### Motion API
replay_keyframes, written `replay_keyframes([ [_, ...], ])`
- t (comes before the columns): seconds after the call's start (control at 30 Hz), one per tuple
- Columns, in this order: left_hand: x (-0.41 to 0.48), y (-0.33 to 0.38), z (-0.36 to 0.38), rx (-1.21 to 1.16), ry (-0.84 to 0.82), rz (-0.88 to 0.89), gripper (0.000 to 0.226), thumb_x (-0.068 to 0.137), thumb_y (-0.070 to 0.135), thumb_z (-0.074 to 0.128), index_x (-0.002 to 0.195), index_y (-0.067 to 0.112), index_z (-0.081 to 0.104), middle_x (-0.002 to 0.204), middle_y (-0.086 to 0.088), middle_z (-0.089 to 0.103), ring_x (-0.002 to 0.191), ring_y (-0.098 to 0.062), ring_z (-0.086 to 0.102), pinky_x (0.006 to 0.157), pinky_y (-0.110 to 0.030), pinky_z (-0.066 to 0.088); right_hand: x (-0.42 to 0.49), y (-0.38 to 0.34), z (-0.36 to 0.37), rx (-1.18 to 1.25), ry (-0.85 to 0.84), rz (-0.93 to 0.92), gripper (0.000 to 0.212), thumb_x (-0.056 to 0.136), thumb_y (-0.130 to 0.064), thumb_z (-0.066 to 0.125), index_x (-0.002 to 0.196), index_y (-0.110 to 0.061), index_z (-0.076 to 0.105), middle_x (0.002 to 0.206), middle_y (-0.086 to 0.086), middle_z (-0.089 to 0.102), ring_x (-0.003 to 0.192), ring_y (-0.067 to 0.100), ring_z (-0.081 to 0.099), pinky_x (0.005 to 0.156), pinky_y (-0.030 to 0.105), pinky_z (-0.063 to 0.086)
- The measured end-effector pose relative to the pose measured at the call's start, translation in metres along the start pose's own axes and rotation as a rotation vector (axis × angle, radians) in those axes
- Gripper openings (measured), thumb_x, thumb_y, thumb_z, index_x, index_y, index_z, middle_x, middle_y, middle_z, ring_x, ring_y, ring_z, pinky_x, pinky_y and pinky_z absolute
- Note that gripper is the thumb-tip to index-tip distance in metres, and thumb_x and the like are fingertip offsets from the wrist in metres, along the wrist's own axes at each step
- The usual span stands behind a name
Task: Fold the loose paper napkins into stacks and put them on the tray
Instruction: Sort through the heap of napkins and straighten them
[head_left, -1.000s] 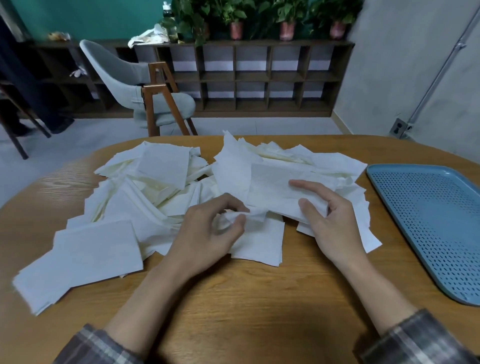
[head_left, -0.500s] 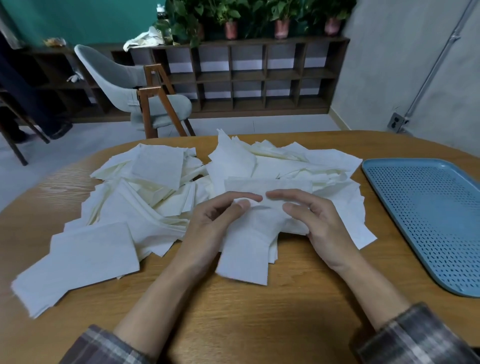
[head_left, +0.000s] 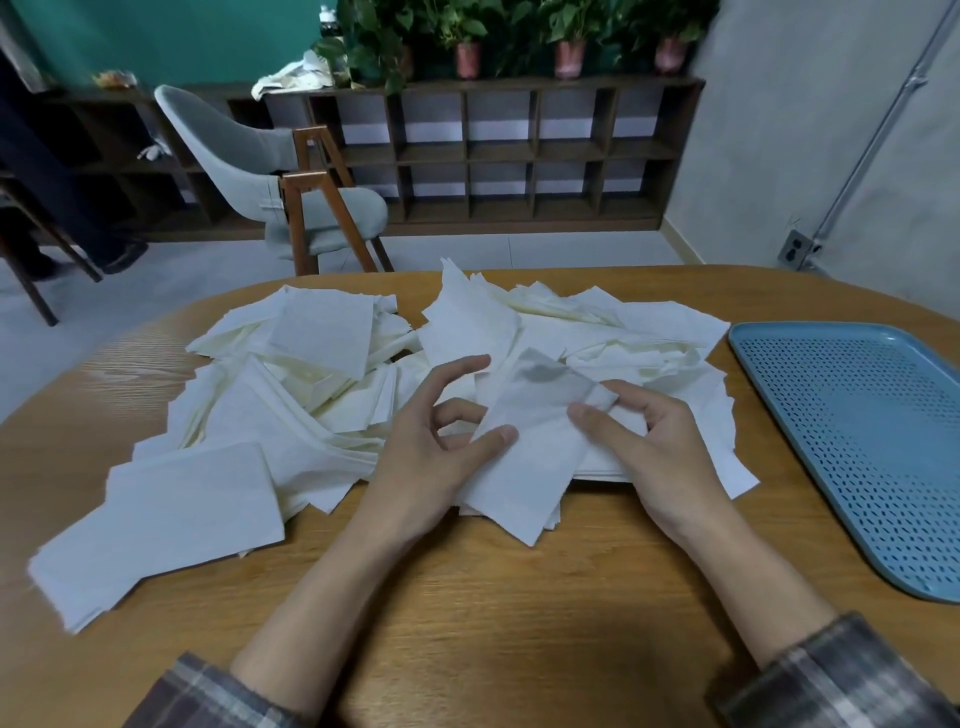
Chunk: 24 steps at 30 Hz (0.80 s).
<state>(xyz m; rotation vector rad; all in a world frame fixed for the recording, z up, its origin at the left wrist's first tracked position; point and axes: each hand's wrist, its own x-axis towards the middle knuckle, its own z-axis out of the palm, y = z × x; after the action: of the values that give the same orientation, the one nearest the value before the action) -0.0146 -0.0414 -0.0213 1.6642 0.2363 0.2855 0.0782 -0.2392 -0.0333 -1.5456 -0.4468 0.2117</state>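
Where held over the heap's near edge, looks white, thin, half see-through at its raised top: one napkin (head_left: 535, 415), pinched by left hand (head_left: 431, 452) and right hand (head_left: 649, 447). One blue tray (head_left: 857, 441) at right; loose napkins (head_left: 311, 395) on table (head_left: 493, 623) beyond counting. Spread wider than half a second ago, hands further apart.

soft overhead light, fisheye bend, slight smear

dim-to-moderate, diffuse indoor light falls from above. soft shadows darken the wooden table (head_left: 493, 623) toward the bottom edge, and a grey patch shades the upper part of the napkin (head_left: 540, 415). the table's left side carries a pale sheen. the shelf (head_left: 519, 150) and wall pipe (head_left: 889, 119) bow outward; the plaid sleeves (head_left: 831, 675) at the corners look smeared.
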Motion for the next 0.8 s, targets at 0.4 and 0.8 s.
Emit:
replay_keyframes([
  [0.4, 0.001, 0.006, -0.012, 0.151, -0.004, 0.105, 0.037, 0.083, 0.021, 0.089, 0.114, 0.036, 0.074, 0.087, 0.007, 0.077, 0.098, -0.005, 0.071, 0.086, -0.016, 0.051, -0.006, -0.008, 0.007, -0.075, -0.253, 0.062, 0.056, 0.092, -0.018, 0.077, 0.14, -0.044, 0.06, 0.138, -0.014, 0.065, 0.13, 0.008, 0.061, 0.114, 0.04, 0.047],
  [0.8, 0.002, 0.001, -0.007, 0.213, 0.149, 0.22, 0.036, 0.084, 0.034, 0.086, 0.117, 0.037, 0.073, 0.117, 0.019, 0.071, 0.107, -0.002, 0.066, 0.087, -0.016, 0.05, -0.008, -0.011, 0.008, -0.026, -0.238, -0.055, 0.073, 0.096, -0.003, 0.069, 0.149, -0.046, 0.044, 0.141, -0.025, 0.058, 0.131, 0.002, 0.058, 0.102, 0.022, 0.052],
])
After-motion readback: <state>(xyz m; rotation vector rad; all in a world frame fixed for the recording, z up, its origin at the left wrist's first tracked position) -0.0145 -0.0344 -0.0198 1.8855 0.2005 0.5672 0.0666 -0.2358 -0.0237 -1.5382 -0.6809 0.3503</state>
